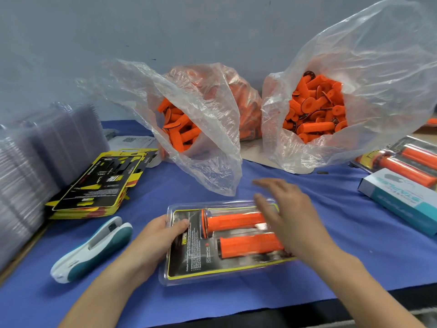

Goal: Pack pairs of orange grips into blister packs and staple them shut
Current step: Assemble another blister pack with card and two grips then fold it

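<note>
Grips blister pack (189, 263) at left edge with left hand (160, 235), hovers spread-fingered right hand (286, 209) over right end, with stapler (94, 249) lying diagonal, nearer left hand.

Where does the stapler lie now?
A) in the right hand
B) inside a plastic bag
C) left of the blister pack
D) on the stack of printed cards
C: the stapler lies on the blue cloth, to the left of the blister pack.

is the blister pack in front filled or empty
Filled: two orange grips lie side by side inside the blister pack, over its printed card.
</note>
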Demonstrator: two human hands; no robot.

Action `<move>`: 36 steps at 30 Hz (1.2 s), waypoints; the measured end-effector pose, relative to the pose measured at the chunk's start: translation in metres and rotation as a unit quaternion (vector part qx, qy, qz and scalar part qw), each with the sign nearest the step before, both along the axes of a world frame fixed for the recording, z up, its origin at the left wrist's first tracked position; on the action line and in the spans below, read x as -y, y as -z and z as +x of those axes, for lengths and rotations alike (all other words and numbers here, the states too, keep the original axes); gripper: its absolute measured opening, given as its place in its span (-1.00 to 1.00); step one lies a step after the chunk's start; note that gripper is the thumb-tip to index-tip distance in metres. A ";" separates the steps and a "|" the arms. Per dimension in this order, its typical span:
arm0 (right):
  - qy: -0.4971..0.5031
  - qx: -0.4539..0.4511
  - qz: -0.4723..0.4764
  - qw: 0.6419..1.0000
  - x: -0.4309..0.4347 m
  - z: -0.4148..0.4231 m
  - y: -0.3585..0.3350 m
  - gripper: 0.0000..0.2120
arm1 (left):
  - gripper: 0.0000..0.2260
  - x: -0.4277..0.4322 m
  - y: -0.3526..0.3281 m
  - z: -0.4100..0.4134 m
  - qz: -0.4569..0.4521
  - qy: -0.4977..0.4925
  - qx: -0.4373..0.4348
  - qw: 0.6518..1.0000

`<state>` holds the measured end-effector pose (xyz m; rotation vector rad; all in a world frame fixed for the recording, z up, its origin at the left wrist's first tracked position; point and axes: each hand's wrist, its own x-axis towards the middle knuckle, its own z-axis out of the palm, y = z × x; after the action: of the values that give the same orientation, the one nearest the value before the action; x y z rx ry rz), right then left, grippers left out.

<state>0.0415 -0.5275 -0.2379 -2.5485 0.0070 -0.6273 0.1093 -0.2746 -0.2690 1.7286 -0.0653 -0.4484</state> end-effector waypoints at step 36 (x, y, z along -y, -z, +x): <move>-0.063 -0.203 0.615 0.759 0.027 0.034 0.034 -0.84 | -0.73 0.014 -0.027 0.033 0.209 -0.005 0.307 0.929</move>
<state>0.0757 -0.5542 -0.2723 -1.2988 0.2948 0.0721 0.1420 -0.2882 -0.2417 2.2367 -0.4379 0.1175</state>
